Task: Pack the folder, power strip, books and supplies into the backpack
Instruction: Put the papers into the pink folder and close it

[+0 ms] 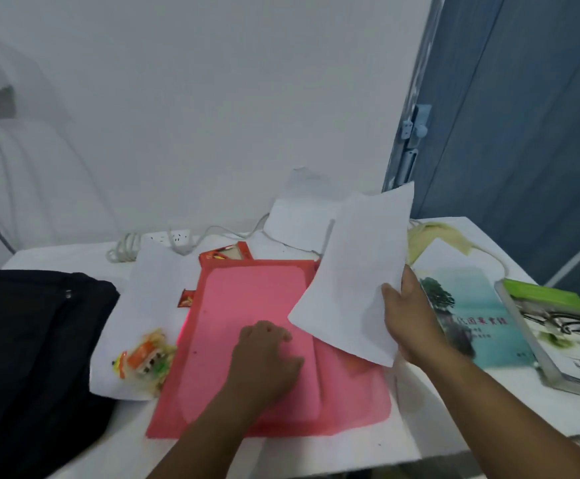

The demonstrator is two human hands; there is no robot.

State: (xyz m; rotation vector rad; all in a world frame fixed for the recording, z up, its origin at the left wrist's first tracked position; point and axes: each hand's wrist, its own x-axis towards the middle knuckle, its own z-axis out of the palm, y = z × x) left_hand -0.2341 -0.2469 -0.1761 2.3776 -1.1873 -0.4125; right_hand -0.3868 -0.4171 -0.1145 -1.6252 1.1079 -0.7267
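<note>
Your right hand has its grip pinched on the lower edge of a loose white sheet, held up and tilted over the right side of the pink folder; your left hand lies with fingers relaxed and flat on the folder, pressing it to the counter. Held by one edge only, the sheet will likely sag or crease, and it may catch on the folder's raised flap if you slide it in at this tilt. Lift your left hand too soon and the folder could skid on the smooth top. The backpack lies dark at the left edge; I cannot tell whether it is open. Between it and the folder, another sheet carrying a small colourful packet blocks the path. The power strip sits at the back by the wall, and two books lie to your right.
</note>
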